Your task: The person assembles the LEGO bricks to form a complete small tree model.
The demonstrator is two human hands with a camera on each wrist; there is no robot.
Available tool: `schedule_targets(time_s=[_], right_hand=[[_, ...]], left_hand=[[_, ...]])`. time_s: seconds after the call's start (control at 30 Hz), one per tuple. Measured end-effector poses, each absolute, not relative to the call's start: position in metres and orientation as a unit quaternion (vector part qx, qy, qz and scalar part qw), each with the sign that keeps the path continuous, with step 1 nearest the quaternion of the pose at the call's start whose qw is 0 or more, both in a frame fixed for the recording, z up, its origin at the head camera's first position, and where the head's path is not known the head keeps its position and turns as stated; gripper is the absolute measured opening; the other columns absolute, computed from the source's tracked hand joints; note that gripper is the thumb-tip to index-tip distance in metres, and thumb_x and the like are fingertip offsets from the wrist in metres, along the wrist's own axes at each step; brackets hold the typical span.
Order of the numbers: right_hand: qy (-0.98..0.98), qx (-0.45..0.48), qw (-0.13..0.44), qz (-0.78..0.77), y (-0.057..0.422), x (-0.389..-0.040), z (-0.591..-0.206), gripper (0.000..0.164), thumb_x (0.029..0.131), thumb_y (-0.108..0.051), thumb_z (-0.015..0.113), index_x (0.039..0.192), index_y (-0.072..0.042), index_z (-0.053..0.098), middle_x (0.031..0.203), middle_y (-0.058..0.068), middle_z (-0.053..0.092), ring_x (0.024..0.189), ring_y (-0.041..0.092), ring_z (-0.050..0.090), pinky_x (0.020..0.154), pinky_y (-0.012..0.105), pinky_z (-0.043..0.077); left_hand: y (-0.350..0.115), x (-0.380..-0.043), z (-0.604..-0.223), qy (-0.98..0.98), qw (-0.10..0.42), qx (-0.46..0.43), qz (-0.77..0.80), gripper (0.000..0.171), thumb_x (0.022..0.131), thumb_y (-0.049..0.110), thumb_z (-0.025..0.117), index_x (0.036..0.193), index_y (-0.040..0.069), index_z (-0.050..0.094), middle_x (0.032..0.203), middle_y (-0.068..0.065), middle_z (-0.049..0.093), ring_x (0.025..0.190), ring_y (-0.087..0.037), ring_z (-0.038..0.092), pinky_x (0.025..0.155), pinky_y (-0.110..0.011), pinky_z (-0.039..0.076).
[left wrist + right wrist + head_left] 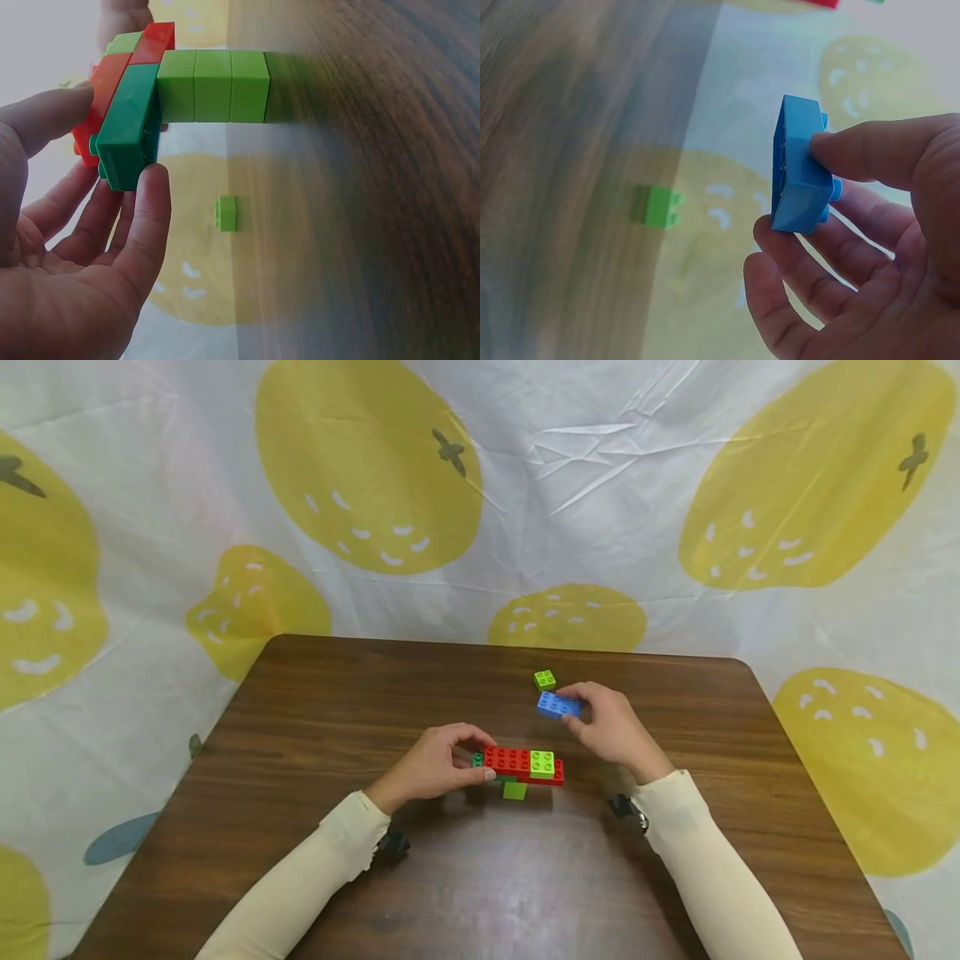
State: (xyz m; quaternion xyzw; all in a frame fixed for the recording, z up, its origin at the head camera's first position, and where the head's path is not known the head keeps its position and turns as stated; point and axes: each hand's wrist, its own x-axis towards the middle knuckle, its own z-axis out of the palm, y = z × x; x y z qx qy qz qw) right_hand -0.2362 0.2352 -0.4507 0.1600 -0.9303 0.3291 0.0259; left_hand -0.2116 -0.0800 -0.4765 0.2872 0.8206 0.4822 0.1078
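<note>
A blue toy brick (553, 705) is pinched between the thumb and fingers of my right hand (613, 727), held above the table; the right wrist view shows its hollow underside (779, 161). My left hand (435, 764) grips the left end of a brick structure, thumb on a red brick (506, 762). That structure has a green brick (124, 124) and a red brick below, a small lime brick (542, 764) on top, and a column of stacked lime bricks (214, 86) reaching down to the table. Fingers of the left hand are partly hidden behind it.
A loose lime brick (544, 679) lies on the brown wooden table (360, 693), beyond the blue brick. Behind the table's far edge hangs a white cloth (577, 510) printed with yellow fruit.
</note>
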Motion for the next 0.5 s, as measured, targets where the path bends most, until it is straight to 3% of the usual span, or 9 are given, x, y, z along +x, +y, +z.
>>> schedule_targets(time_s=[0.23,0.5], right_hand=[[-0.918,0.191,0.036,0.345,0.226,-0.216,-0.434,0.037,0.099,-0.014,0.074,0.135,-0.011,0.069,0.13,0.008,0.07,0.089,0.022,0.063,0.075,0.036,0.054],[-0.907,0.243,0.062,0.339,0.213,-0.2,-0.424,0.037,0.096,-0.012,0.078,0.133,-0.013,0.071,0.126,0.003,0.072,0.094,0.021,0.063,0.082,0.045,0.057]], left_hand=[[-0.081,-0.212,-0.477,0.82,0.107,0.289,0.483,0.039,0.089,0.024,0.088,0.123,0.013,0.073,0.118,-0.004,0.072,0.107,-0.019,0.067,0.082,-0.028,0.063],[-0.081,-0.214,-0.479,0.821,0.109,0.29,0.481,0.039,0.089,0.027,0.088,0.123,0.014,0.073,0.119,-0.003,0.073,0.106,-0.019,0.068,0.082,-0.026,0.063]])
